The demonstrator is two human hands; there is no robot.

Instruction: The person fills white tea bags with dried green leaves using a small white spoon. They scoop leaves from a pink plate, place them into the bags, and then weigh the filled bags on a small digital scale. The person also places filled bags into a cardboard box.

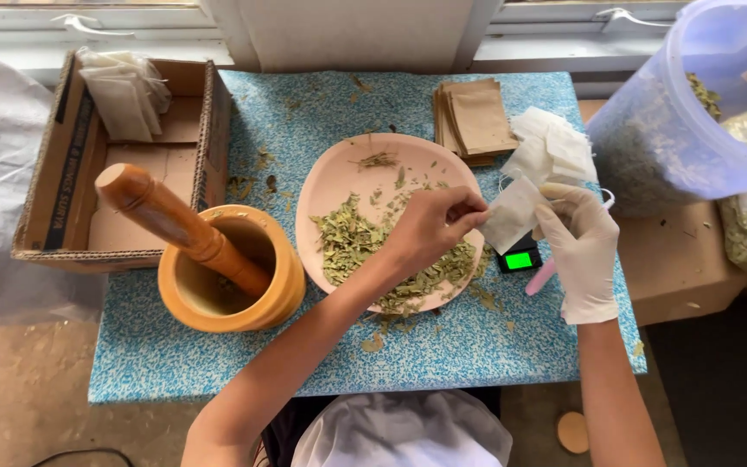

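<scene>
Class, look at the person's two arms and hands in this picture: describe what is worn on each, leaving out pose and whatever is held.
The left hand is bare: no glove, ring, watch or bracelet shows, and the forearm has no sleeve. The right hand wears a thin white disposable glove, slightly wrinkled, ending just past the wrist; the forearm beyond it is unsleeved. No markings show on the glove.
</scene>
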